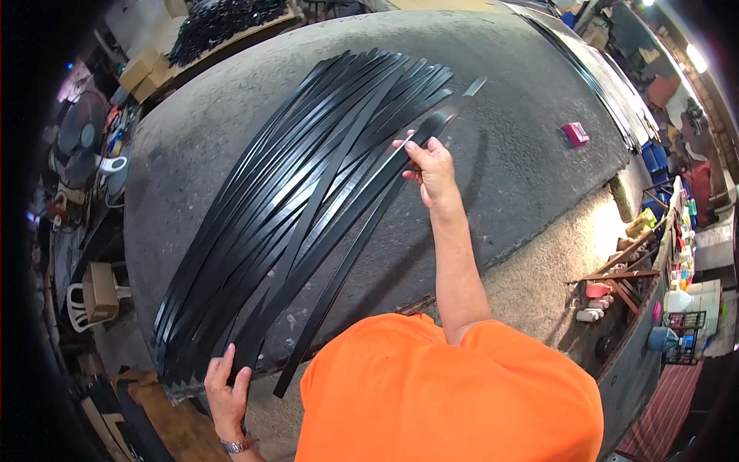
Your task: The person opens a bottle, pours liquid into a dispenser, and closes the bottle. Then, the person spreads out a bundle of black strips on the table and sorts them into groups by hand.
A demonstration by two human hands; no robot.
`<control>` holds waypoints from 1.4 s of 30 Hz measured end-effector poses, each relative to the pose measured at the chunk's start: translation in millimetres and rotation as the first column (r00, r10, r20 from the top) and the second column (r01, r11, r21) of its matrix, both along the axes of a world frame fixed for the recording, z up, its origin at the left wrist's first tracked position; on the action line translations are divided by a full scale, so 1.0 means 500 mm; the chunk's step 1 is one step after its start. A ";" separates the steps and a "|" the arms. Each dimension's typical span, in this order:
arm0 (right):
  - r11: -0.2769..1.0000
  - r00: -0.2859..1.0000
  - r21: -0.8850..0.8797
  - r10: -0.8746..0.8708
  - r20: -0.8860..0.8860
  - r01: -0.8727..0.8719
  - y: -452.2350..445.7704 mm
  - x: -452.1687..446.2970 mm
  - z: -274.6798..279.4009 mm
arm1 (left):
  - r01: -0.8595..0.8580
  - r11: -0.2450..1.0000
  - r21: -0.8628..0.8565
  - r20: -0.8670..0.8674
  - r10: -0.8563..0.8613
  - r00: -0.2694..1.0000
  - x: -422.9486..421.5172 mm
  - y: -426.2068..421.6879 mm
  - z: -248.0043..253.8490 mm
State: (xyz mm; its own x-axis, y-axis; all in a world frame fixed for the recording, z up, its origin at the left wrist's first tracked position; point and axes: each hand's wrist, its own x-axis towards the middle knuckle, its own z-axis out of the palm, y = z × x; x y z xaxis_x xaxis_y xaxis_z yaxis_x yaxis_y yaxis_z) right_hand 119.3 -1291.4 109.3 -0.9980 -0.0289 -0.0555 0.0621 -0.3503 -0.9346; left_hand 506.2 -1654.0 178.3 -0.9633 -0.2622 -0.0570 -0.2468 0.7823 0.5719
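Note:
A broad bundle of long, glossy black strips lies fanned out across the grey table. My right hand is closed on the upper part of one black strip, thumb on top, and the strip's far end sticks out past the fingers. At the near end of the strips, my left hand is beside the lower end of that strip, thumb and fingers apart; whether it touches the strip is unclear. Another narrow black strip lies to the right, its near end jutting past the table edge.
The grey table carries a small red box at the right. Cardboard boxes and a fan stand at the left. Beyond the table's right edge are bottles, metal bars and a black crate.

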 end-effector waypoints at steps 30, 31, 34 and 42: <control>-0.101 0.990 0.984 0.023 -0.142 0.144 0.233 0.093 -0.326 | 0.094 0.995 -0.042 0.027 -0.093 0.995 -0.026 0.152 -0.302; -0.132 0.980 0.971 0.033 -0.196 0.198 0.226 0.103 -0.332 | 0.090 0.995 -0.038 0.035 -0.089 0.995 -0.027 0.154 -0.302; -0.159 0.984 0.971 0.018 -0.179 0.179 0.218 0.101 -0.337 | 0.096 0.995 -0.025 0.043 -0.095 0.995 -0.029 0.147 -0.318; -0.191 0.969 0.950 0.033 -0.246 0.247 0.209 0.110 -0.337 | 0.045 0.991 0.126 0.148 -0.064 0.987 -0.052 0.132 -0.296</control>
State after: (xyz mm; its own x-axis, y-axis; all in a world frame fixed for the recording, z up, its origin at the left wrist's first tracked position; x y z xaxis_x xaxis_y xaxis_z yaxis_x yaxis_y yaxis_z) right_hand 174.5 -1187.1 -59.5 -0.9732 0.0267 0.2285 -0.0122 0.9859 -0.1669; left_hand 480.4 -1588.1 30.5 -0.9536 -0.1919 -0.2319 -0.2971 0.7236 0.6230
